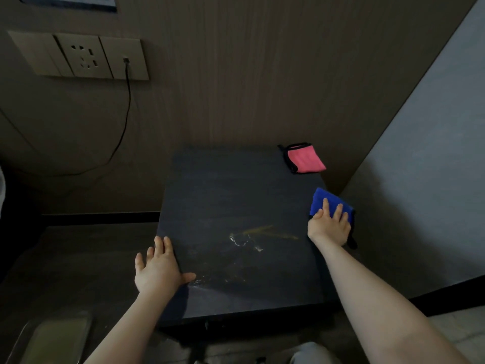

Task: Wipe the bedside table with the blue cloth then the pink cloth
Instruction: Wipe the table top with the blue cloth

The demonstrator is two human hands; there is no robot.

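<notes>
Right hand (329,227) lies palm down on the blue cloth (328,202) at the counter's (231,195) 3 o'clock edge. Fingers (338,212) are spread flat over the cloth's near half, released rather than clenched; the far half shows beyond the fingertips toward 12 o'clock. The cloth overhangs the right edge slightly, and a dark trim strip hangs down past the wrist.

Left hand (158,269) rests flat and open on the counter's 8 o'clock edge, thumb lying on the top surface, the other fingers pointing toward 12 o'clock along the edge. It holds nothing.

Pink cloth (304,160), folded, black trim, sits at the far right corner, about 1 o'clock, well apart from both hands.

A pale smear and yellowish streak (252,236) mark the surface centre, between the 2 hands.

The rest of the dark top is open. A brown wall panel borders the far edge; a grey wall (420,166) stands just beside the right edge. A socket plate (81,57) with a cable (126,106) sits on the wall at 10 o'clock.
</notes>
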